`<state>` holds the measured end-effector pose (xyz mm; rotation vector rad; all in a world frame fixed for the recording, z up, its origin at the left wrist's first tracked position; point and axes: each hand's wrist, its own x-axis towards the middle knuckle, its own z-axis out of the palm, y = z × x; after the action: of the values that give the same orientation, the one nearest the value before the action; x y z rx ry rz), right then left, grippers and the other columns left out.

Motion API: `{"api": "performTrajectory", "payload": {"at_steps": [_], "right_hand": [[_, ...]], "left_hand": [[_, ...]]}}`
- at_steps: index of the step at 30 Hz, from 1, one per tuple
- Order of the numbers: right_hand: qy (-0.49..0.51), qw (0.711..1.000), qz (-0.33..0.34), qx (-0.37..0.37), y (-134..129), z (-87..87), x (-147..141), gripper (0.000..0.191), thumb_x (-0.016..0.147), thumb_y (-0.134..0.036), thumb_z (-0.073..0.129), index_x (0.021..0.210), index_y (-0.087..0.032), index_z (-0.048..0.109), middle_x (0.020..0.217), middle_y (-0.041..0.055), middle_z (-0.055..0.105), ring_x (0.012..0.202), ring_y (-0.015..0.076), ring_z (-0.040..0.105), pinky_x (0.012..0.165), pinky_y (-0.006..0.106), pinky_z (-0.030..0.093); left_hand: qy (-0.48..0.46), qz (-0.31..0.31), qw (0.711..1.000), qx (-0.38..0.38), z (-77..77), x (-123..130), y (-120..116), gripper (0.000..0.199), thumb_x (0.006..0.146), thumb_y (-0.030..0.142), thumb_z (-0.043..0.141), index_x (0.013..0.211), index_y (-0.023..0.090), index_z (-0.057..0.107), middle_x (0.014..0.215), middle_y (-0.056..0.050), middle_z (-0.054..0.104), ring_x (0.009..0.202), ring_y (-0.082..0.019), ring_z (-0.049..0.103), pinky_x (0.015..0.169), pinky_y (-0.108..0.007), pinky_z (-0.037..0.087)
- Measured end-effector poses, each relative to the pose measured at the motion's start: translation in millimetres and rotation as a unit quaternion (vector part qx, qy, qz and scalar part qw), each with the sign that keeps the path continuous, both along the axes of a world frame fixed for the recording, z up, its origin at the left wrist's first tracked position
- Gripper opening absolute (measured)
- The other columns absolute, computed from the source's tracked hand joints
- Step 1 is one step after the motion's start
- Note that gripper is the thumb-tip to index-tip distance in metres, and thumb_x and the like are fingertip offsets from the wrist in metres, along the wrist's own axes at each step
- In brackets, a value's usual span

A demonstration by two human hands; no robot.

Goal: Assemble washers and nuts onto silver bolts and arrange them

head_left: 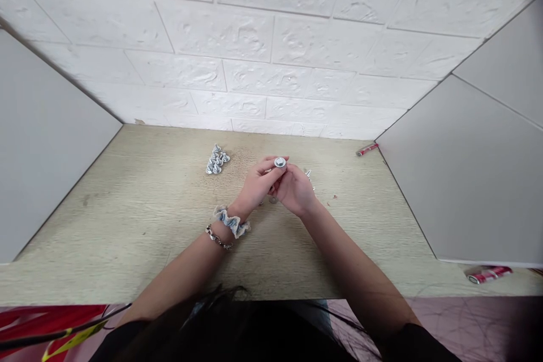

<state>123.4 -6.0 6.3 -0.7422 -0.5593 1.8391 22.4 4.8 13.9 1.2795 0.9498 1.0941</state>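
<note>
My left hand (255, 185) and my right hand (297, 189) meet over the middle of the table. Between their fingertips is a silver hex-head bolt (280, 162), its head facing up with a wide round washer or flange under it. My left thumb presses against its near side, and my right fingertips close in from the right. The bolt's shank and several fingers are hidden. A loose washer (272, 200) lies just below my hands. Behind my right hand, more metal bolts (309, 173) show in part. A pile of several bolts with washers (216, 160) stands to the left.
White brick-patterned wall (271, 39) closes off the back. Grey panels stand at the left (51, 141) and right (458, 175). One red battery (367, 150) lies by the right panel's far corner, another red battery (490, 274) near the front right edge. Brown specks dot the wooden table (139, 192).
</note>
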Motion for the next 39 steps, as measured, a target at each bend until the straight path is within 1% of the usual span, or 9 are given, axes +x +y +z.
{"api": "performTrajectory", "payload": {"at_steps": [6,12,16,20,24,30,35,37,39], "right_hand": [[-0.005,1.000,-0.004,-0.008,0.3,-0.5,-0.5,0.019,0.083,-0.030,0.039,0.081,-0.018,0.054,0.061,-0.0005,0.050,0.054,0.0110,0.044,0.053,0.022,0.041],[-0.015,1.000,-0.007,-0.004,1.6,-3.9,-1.7,0.021,0.085,-0.034,0.039,0.082,-0.020,0.054,0.059,-0.0013,0.049,0.053,0.0110,0.044,0.052,0.022,0.039],[-0.023,1.000,-0.011,0.003,1.9,-6.7,-3.7,0.023,0.085,-0.039,0.041,0.082,-0.021,0.055,0.058,-0.0020,0.049,0.052,0.0106,0.043,0.051,0.021,0.038],[-0.027,1.000,-0.010,0.004,1.0,-5.5,-4.7,0.025,0.086,-0.040,0.039,0.083,-0.021,0.055,0.059,-0.0021,0.050,0.052,0.0104,0.043,0.051,0.021,0.038],[-0.010,1.000,-0.016,0.002,-0.1,-1.9,-3.7,0.021,0.084,-0.035,0.041,0.081,-0.020,0.055,0.060,-0.0021,0.050,0.052,0.0100,0.044,0.051,0.022,0.039],[0.020,0.999,-0.016,-0.026,0.3,-0.5,0.1,0.016,0.080,-0.023,0.039,0.077,-0.016,0.054,0.061,-0.0012,0.052,0.052,0.0095,0.045,0.054,0.023,0.042],[0.033,0.999,-0.009,-0.021,0.5,0.0,1.6,0.015,0.079,-0.022,0.042,0.073,-0.016,0.054,0.057,-0.0020,0.050,0.052,0.0094,0.046,0.052,0.022,0.041],[0.033,0.999,-0.008,-0.022,0.6,0.5,1.4,0.017,0.080,-0.023,0.041,0.071,-0.016,0.054,0.056,-0.0017,0.050,0.051,0.0094,0.046,0.051,0.022,0.041],[0.034,0.999,-0.006,-0.023,0.6,0.8,1.0,0.019,0.080,-0.024,0.040,0.070,-0.016,0.054,0.055,-0.0015,0.050,0.050,0.0095,0.046,0.051,0.022,0.041]], "left_hand": [[0.001,0.000,1.000,-0.004,-1.3,0.3,0.8,0.027,0.075,0.038,0.059,0.089,0.019,0.070,0.100,-0.004,0.060,0.050,-0.004,0.043,0.040,-0.019,0.030],[0.002,0.001,1.000,-0.002,-2.7,0.4,1.8,0.027,0.076,0.039,0.058,0.094,0.022,0.070,0.089,-0.002,0.061,0.051,-0.006,0.044,0.043,-0.022,0.032],[0.009,0.005,1.000,0.007,-2.3,0.3,1.6,0.027,0.077,0.038,0.056,0.092,0.021,0.070,0.090,-0.002,0.062,0.053,-0.006,0.045,0.043,-0.021,0.031],[0.009,0.010,1.000,0.012,-2.1,0.4,1.4,0.029,0.076,0.040,0.057,0.090,0.018,0.070,0.091,-0.004,0.063,0.055,-0.006,0.046,0.042,-0.019,0.031],[0.000,0.009,1.000,0.009,-3.7,0.7,1.7,0.029,0.075,0.040,0.059,0.092,0.019,0.070,0.096,-0.003,0.062,0.054,-0.005,0.045,0.041,-0.019,0.031],[-0.016,0.022,1.000,0.008,-5.6,0.3,2.8,0.026,0.075,0.037,0.060,0.093,0.020,0.069,0.102,-0.003,0.060,0.053,-0.004,0.045,0.044,-0.019,0.035],[0.000,0.023,0.999,0.041,-5.8,-1.1,3.6,0.023,0.076,0.036,0.059,0.086,0.018,0.070,0.103,-0.004,0.061,0.067,-0.008,0.052,0.054,-0.020,0.041],[0.002,0.022,0.999,0.046,-5.4,-1.1,3.3,0.022,0.076,0.036,0.059,0.084,0.018,0.071,0.102,-0.004,0.061,0.066,-0.008,0.052,0.055,-0.020,0.041],[-0.003,0.021,0.999,0.041,-4.6,-0.9,2.6,0.023,0.076,0.036,0.059,0.086,0.019,0.070,0.100,-0.003,0.060,0.061,-0.007,0.050,0.052,-0.020,0.040]]}}
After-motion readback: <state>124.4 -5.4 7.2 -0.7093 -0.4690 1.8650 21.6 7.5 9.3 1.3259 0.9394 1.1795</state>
